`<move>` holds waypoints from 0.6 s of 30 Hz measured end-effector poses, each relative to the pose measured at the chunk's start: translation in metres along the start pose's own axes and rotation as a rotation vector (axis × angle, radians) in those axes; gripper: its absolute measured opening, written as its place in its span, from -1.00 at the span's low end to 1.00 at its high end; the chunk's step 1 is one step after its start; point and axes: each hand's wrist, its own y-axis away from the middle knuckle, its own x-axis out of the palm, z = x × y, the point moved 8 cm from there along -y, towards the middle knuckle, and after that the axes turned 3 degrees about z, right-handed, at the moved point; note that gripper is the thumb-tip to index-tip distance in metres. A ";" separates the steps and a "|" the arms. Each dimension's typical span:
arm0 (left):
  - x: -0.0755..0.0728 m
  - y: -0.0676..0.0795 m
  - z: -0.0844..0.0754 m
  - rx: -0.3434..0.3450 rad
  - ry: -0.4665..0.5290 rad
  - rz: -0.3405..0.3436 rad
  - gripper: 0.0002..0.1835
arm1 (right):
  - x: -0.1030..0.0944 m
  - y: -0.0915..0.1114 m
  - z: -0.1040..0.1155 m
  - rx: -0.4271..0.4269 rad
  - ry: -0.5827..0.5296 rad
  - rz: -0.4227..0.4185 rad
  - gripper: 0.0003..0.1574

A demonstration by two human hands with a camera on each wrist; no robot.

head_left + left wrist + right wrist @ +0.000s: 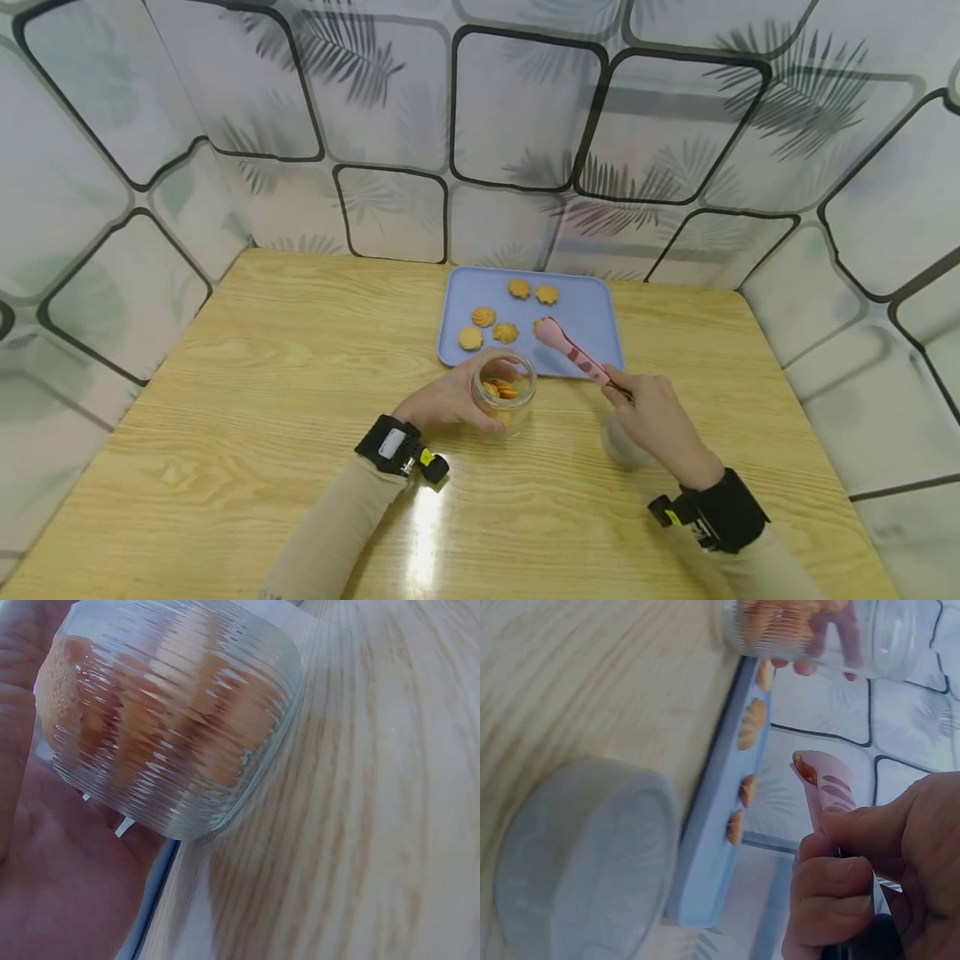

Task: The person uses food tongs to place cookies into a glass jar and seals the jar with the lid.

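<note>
My left hand (453,397) holds a ribbed glass jar (517,414) on the table, fingers behind it and thumb in front. Several cookies (172,697) lie inside the jar, whose mouth is uncovered. In my right hand (654,417) are pink tongs (577,354), gripped near their dark lower end. The tongs' tips pinch a cookie (804,769), mostly hidden by the tips, above the blue tray (585,312). On the tray's left and back parts rest several more cookies (506,332), some swirled or scalloped.
A whitish round lid-like piece (592,855) stands on the wooden table (262,350), partly beneath my right hand in the head view. Patterned curtain walls (405,125) close in the back and both sides of the table.
</note>
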 end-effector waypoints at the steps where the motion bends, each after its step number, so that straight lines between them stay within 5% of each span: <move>1: 0.000 0.000 0.000 -0.002 -0.001 -0.001 -0.01 | -0.003 0.001 0.002 -0.004 0.009 -0.011 -0.50; 18: 0.001 0.000 -0.003 0.022 -0.007 0.022 -0.04 | -0.033 0.023 0.038 -0.107 -0.038 -0.131 -0.55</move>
